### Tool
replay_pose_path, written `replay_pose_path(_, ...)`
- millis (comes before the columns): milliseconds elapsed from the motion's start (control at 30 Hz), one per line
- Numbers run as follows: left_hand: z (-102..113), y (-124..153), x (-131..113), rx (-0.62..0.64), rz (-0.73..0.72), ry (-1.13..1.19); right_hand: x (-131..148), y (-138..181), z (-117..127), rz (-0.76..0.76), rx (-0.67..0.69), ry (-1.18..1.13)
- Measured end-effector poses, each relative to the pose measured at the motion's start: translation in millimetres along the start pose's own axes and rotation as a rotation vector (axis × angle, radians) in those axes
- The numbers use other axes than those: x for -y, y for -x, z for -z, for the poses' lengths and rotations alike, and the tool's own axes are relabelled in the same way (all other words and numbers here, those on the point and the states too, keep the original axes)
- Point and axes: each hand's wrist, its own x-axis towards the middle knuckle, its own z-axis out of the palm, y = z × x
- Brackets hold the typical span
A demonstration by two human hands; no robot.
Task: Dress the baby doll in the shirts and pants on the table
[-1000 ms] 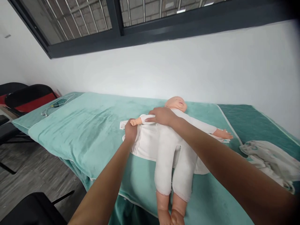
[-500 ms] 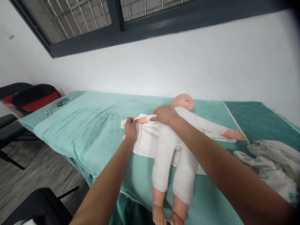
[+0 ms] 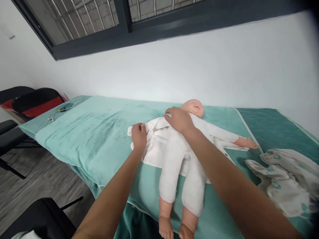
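A baby doll point(image 3: 174, 162) in a white padded suit lies on its back, head toward the wall and bare feet toward me. Spread beneath it is a white baby garment point(image 3: 157, 154), its edges showing on both sides. My left hand point(image 3: 139, 135) is closed on the garment's sleeve at the left. My right hand point(image 3: 179, 120) is over the doll's chest and near shoulder, its fingers apart with nothing visible in them. The doll's arm on that side is hidden under the white cloth. Its other arm point(image 3: 224, 134) stretches out to the right.
A green sheet point(image 3: 99, 132) covers the bed beside the wall. Crumpled patterned baby clothes point(image 3: 286, 179) lie at the right. Cords point(image 3: 66, 108) rest at the far left end. Black chairs point(image 3: 40, 103) stand left, another chair point(image 3: 42, 219) at the lower left.
The doll's hand and forearm, visible between my hands before, are now covered by the garment. My right hand has let go of that arm and lifted slightly, fingers spreading.
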Motion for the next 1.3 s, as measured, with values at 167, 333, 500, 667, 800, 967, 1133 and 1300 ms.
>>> replay_pose_path(167,-7,-6,7,0.001,0.011,-0.055,-48,51,7,-0.248,-0.486,-0.162)
replay_pose_path(333,-6,-1,-3,0.048,-0.085,-0.087,-89,91,8,-0.643,-0.175,-0.063)
replay_pose_path(500,-2,11,-31,0.125,-0.184,0.068,-88,96,13,-0.632,-0.017,-0.031)
replay_pose_path(667,-14,3,-74,0.188,0.064,0.248,-81,95,8,-0.508,-0.125,-0.387)
replay_pose_path(800,-21,-17,-98,0.186,0.153,0.274,-75,95,3,-0.428,-0.167,-0.585)
replay_pose_path(967,-10,-31,-120,0.162,0.107,0.366,-75,96,-2,-0.359,-0.083,-0.667)
replay_pose_path(1133,10,-27,-140,0.320,0.009,0.234,-80,96,-7,-0.303,-0.004,-0.675)
replay_pose_path(1300,42,-17,-155,0.696,0.006,0.173,-82,98,-5,-0.297,0.004,-0.630)
